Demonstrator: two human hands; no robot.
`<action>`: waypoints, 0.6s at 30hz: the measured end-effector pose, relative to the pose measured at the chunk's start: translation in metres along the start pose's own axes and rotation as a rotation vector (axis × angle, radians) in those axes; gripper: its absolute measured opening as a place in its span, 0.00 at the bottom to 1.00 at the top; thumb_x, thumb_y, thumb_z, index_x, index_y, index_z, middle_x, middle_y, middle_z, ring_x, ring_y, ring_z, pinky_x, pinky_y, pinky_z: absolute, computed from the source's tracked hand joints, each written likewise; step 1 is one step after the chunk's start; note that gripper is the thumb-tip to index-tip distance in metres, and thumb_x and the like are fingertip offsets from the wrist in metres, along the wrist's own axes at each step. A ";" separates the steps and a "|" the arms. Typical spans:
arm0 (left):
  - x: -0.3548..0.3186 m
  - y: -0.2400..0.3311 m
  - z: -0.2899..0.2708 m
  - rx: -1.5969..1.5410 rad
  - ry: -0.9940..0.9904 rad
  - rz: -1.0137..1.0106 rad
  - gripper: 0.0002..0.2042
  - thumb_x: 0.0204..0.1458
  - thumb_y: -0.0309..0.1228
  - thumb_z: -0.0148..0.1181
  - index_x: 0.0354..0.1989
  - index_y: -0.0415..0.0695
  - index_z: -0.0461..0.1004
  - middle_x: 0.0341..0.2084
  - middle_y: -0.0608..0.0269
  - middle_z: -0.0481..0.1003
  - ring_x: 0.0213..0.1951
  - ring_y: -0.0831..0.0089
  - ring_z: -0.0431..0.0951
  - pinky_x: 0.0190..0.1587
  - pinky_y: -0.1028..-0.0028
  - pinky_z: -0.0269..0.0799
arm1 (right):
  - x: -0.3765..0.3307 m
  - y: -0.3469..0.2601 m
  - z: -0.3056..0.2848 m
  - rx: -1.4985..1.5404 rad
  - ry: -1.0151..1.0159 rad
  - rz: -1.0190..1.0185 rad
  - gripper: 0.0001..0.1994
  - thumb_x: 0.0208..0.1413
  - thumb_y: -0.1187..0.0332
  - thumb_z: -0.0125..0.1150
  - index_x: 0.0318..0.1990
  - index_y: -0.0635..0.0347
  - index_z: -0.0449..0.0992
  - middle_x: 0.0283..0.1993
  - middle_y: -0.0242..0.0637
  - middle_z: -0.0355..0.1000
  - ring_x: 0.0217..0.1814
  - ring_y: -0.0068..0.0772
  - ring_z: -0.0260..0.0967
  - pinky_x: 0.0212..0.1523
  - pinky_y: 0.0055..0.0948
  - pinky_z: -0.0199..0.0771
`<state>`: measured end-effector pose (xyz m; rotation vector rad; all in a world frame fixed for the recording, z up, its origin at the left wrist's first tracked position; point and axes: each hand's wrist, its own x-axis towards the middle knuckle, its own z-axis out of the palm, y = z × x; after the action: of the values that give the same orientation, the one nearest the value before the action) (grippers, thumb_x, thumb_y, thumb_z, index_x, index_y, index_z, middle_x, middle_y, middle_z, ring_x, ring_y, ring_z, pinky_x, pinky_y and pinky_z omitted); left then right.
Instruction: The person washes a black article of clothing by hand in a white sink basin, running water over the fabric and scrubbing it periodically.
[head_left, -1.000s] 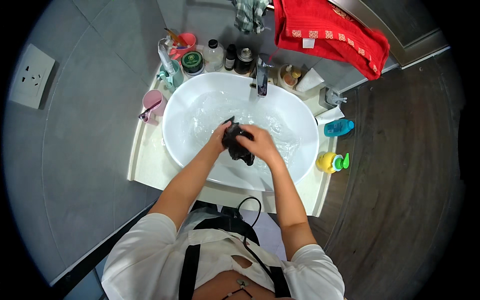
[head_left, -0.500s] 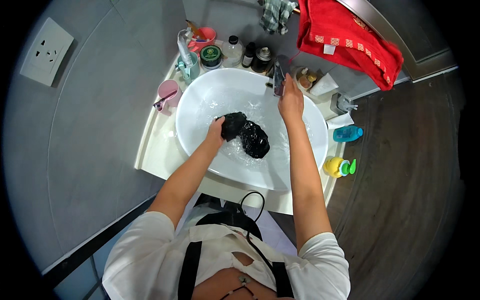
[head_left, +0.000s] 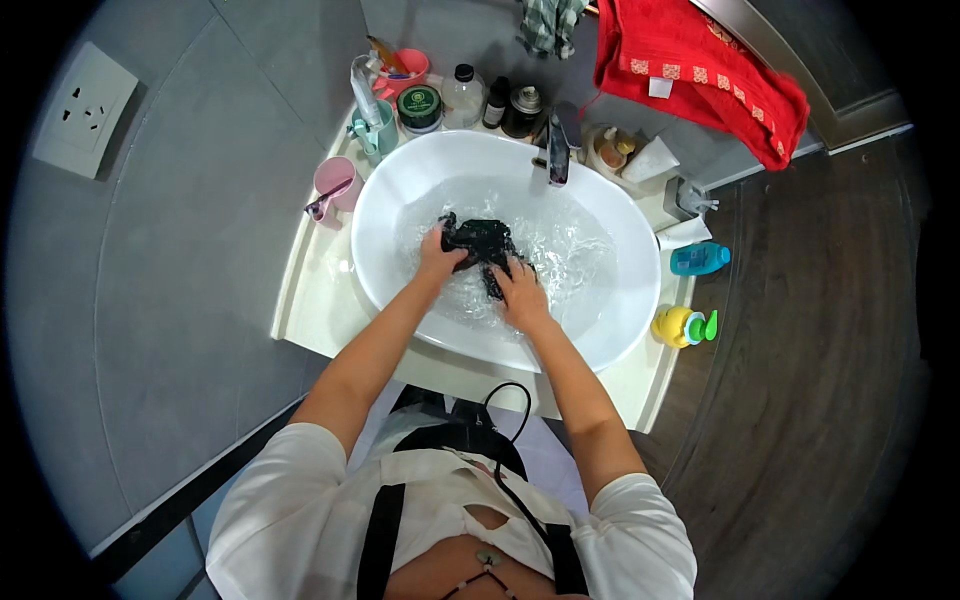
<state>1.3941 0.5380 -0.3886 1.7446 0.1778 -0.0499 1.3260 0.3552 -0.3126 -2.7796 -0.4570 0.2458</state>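
A wet black cloth [head_left: 482, 240] lies bunched in the water of a white oval washbasin [head_left: 385, 215]. My left hand [head_left: 438, 256] grips the cloth's left end, fingers wrapped into its folds. At its lower right edge my right hand [head_left: 522, 295] rests on the cloth with fingers stretched and spread. Ripples run through the water around both hands. Above the basin's far rim stands a dark metal faucet [head_left: 558, 160], apart from both hands.
Along the back stand a pink cup [head_left: 338, 182], a teal cup [head_left: 380, 130], a green-lidded jar [head_left: 420, 106] and several bottles. At the right edge are a blue bottle [head_left: 698, 259] and a yellow pump bottle [head_left: 677, 327]. A red towel [head_left: 690, 75] hangs above.
My right hand has come down from the faucet to the cloth in the basin. The cloth has shifted and spread a little, and the water looks more stirred.
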 end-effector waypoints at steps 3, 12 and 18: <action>-0.010 0.009 0.000 -0.158 -0.151 -0.291 0.22 0.39 0.32 0.63 0.44 0.39 0.66 0.33 0.61 0.70 0.34 0.72 0.70 0.37 0.76 0.68 | 0.000 0.030 0.014 -0.001 -0.035 0.043 0.24 0.39 0.75 0.55 0.49 0.47 0.67 0.50 0.46 0.63 0.51 0.47 0.61 0.49 0.37 0.64; 0.000 0.022 -0.004 -0.479 -0.098 -0.593 0.19 0.48 0.47 0.54 0.31 0.40 0.71 0.27 0.64 0.72 0.27 0.74 0.71 0.33 0.76 0.67 | 0.012 0.033 -0.107 1.252 0.184 0.379 0.12 0.45 0.76 0.44 0.37 0.64 0.71 0.34 0.33 0.70 0.36 0.23 0.66 0.40 0.22 0.65; -0.011 0.061 0.026 -1.154 -0.223 -0.767 0.19 0.55 0.46 0.40 0.41 0.44 0.68 0.36 0.58 0.73 0.39 0.64 0.73 0.43 0.64 0.69 | 0.014 -0.007 -0.157 1.859 0.177 0.011 0.16 0.45 0.68 0.46 0.43 0.63 0.67 0.36 0.34 0.67 0.38 0.27 0.65 0.42 0.24 0.65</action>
<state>1.3941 0.5011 -0.3323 0.4455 0.5713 -0.5791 1.3714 0.3227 -0.1655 -0.9570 -0.0204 0.2197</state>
